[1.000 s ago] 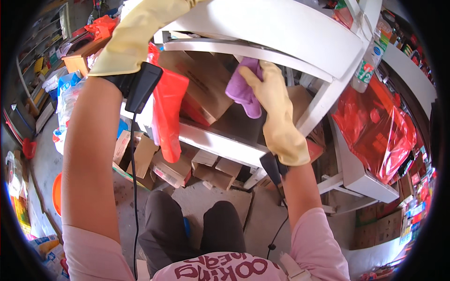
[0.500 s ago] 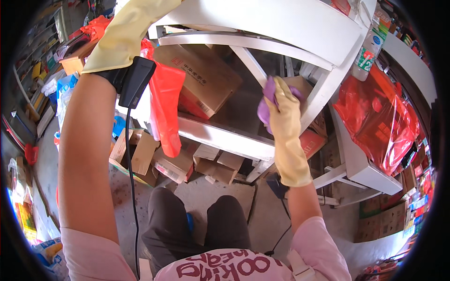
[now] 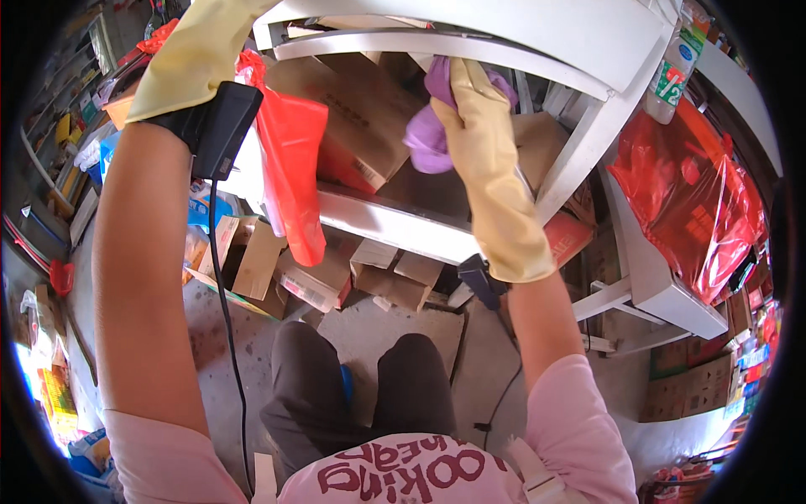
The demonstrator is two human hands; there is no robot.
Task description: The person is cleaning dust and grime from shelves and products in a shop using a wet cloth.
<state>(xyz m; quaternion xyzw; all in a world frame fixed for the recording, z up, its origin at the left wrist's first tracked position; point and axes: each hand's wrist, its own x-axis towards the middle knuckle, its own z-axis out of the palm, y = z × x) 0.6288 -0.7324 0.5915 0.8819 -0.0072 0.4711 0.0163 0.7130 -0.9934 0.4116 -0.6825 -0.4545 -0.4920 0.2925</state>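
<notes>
A purple cloth (image 3: 430, 144) is bunched in my right hand (image 3: 483, 118), which wears a yellow rubber glove. That hand presses the cloth against a diagonal strut, just below the curved rail of a white piece of wooden furniture (image 3: 554, 38). My left hand (image 3: 197, 63), in a matching glove, reaches up to the top edge of the view near the furniture's left end. Its fingers lie outside the picture, so what they touch is hidden. A black device with a cable is strapped to each wrist.
A red plastic bag (image 3: 290, 168) hangs at the furniture's left side. Behind the rails sits a large cardboard box (image 3: 353, 118); smaller opened boxes (image 3: 395, 273) lie on the floor below. To the right are a plastic bottle (image 3: 672, 71) and a red-wrapped package (image 3: 684, 202).
My right hand has slid the purple cloth up and leftward along the strut to the curved rail. My left arm has shifted slightly left with the view.
</notes>
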